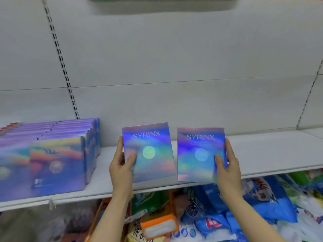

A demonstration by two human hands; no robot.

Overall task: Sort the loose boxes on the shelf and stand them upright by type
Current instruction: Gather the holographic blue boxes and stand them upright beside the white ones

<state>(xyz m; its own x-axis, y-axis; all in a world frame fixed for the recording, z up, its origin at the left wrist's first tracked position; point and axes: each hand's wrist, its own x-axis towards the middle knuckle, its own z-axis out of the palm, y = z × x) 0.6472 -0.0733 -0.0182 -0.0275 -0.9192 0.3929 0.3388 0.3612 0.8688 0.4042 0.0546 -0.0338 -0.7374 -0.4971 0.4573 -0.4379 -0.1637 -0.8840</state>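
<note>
Both hands are up at the white metal shelf (262, 154), each gripping one flat box. Left hand (122, 165) holds the left iridescent purple-blue holographic box printed SYRINX (150, 154) by its left edge, thumb laid across the front face near the lower left and fingers curled behind. Right hand (227, 165) holds the right iridescent holographic SYRINX box (197, 158) by its right edge in the same way, thumb on the front, fingers wrapped round the back. Each box is upright with its front toward the camera, the left one tilted slightly; the two are side by side with a narrow gap between them, in front of the shelf's front part. Whether their bottom edges touch the shelf cannot be told.

Further left on the same shelf stands a row of matching holographic boxes (57, 168), packed upright one behind another, reaching back to the grey back panel (174, 58). A slotted upright rail (59, 55) runs up that panel. Below the shelf lie blue and white plastic bags (262, 206) and an orange-framed packet (160, 226).
</note>
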